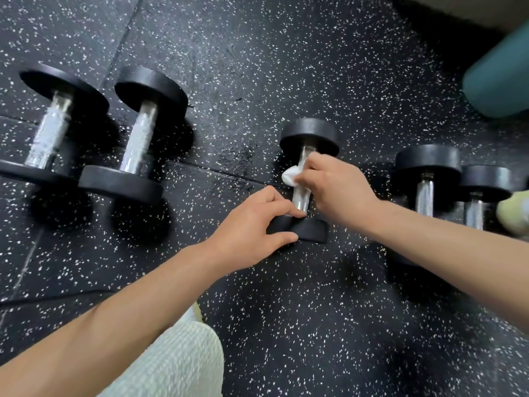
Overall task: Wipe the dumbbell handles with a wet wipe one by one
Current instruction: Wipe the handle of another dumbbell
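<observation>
Speckled black flooring (286, 67) is seen under the middle dumbbell (309, 133), whose long axis runs away from the person. Its handle (300, 199) is wrapped by a white wipe (290, 175), pinched round it by the right hand (335, 193). The near weight (313, 230) is gripped by the curled left hand (252, 233), just below. No container is made out.

Far-left dumbbell (48, 133) and second dumbbell (140, 138) lying side by side on floor (315, 67), left. Middle dumbbell (309, 136) lying well right of them. Right dumbbell (426, 167) and far-right dumbbell (483, 181) sitting further right, just beside each other. Wet wipe (290, 176) sitting against middle dumbbell's handle (300, 199).
</observation>
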